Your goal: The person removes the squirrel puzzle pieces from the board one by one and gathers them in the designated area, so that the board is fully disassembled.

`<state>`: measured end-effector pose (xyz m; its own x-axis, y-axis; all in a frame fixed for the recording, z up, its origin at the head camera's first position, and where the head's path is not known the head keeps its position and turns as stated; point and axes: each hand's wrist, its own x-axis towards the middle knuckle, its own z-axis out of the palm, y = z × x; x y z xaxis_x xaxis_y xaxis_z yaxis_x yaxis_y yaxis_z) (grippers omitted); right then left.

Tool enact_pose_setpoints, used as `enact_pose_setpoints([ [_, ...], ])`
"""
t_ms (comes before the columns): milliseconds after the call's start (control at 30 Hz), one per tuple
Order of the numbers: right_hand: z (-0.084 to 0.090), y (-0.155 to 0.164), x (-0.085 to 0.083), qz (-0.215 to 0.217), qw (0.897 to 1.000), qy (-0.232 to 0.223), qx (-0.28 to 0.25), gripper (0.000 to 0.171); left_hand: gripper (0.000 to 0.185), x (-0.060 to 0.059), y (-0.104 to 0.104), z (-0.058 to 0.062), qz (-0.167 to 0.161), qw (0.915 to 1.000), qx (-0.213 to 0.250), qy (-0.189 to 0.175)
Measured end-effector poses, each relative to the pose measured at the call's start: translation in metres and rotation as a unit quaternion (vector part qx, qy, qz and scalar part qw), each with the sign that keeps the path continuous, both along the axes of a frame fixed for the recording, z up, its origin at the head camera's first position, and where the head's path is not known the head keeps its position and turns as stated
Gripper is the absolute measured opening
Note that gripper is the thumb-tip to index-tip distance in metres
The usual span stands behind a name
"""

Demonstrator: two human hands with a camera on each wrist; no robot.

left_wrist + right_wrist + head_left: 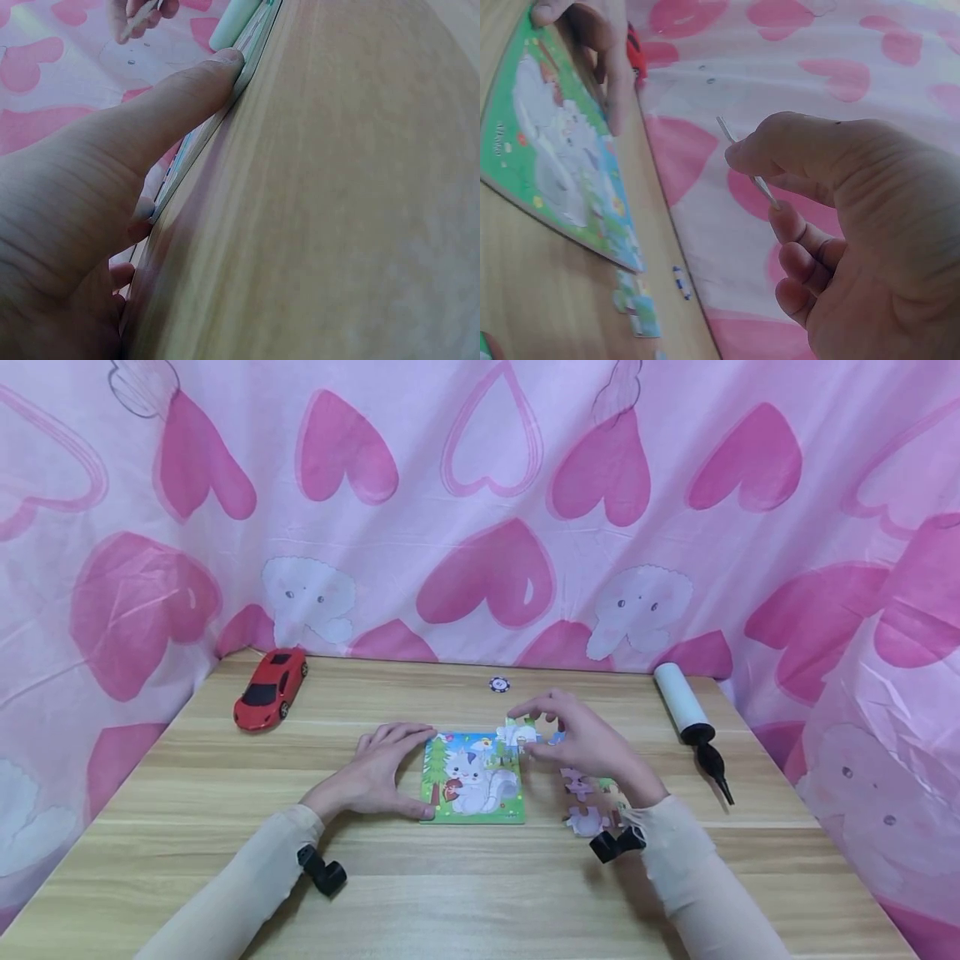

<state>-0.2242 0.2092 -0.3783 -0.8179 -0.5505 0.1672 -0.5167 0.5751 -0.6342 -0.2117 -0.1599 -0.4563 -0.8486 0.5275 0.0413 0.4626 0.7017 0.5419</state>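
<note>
Puzzle board with the cartoon squirrel picture (472,777) lies flat near the middle of the pale wooden table (480,893), its left part assembled, by my judgement. My left hand (378,772) rests against its left edge, fingers straight, steadying it. My right hand (577,735) pinches a thin cardboard puzzle piece (746,161) above the board's upper right corner. Several loose pieces (588,802) wait on the table to the right, so the right side remains unfilled.
</note>
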Motion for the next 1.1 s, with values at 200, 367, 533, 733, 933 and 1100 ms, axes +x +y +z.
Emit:
enact_pose_setpoints([
  [200,0.008,0.01,0.004,-0.012,1.0,0.005,0.0,0.05,0.128,0.001,0.001,0.0,-0.002,1.0,0.003,-0.001],
  [367,0.009,0.02,0.008,-0.019,1.0,-0.004,0.005,0.049,0.127,0.002,0.0,0.0,-0.002,1.0,0.005,0.002],
  [533,0.003,0.029,0.009,-0.016,1.0,-0.009,0.009,0.05,0.126,0.001,0.0,0.0,-0.001,1.0,0.004,0.004],
  [733,-0.013,0.035,0.011,-0.018,0.999,-0.038,0.013,0.05,0.127,0.001,0.001,-0.001,-0.003,1.0,0.002,0.003],
  [933,-0.03,0.035,0.013,-0.026,0.995,-0.088,0.026,0.049,0.128,0.001,0.001,-0.001,-0.002,1.0,0.0,0.003],
  [1100,-0.037,0.034,0.014,-0.031,0.992,-0.116,0.033,0.048,0.129,0.0,0.001,-0.001,0.0,1.0,-0.003,0.003],
])
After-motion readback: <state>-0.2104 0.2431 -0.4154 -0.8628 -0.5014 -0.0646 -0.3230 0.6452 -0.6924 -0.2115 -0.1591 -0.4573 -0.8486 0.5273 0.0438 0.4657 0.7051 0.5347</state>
